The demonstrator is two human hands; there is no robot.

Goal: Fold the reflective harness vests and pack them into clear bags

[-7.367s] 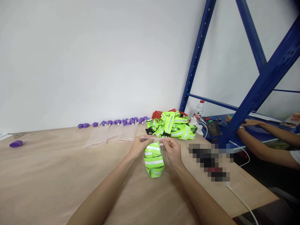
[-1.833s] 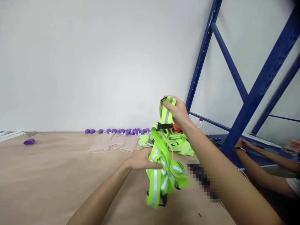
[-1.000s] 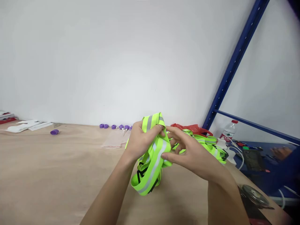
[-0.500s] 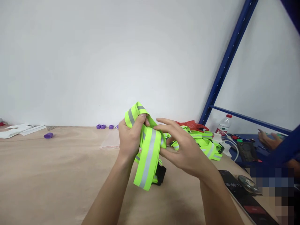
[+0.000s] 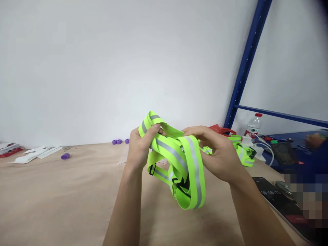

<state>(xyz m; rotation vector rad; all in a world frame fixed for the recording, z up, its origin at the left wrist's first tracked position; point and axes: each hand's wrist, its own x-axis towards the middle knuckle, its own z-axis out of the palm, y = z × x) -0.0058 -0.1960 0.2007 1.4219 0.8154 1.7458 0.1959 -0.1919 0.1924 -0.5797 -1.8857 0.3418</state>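
Observation:
A neon yellow-green strap with a grey reflective stripe hangs in loops between my hands, above the brown table. My left hand pinches its folded upper left part, thumb on top. On the right, my right hand has its fingers curled round the strap's upper right edge; some fingertips are hidden behind it. A black buckle and black pieces show among the lower loops.
More neon straps and a red item lie behind my right hand. A bottle, a phone and a blue rack are at right. Purple rings and white pieces lie at left.
My right hand has moved right with part of the strap, spreading the loops apart. The black buckle now shows. The whole view has shifted slightly.

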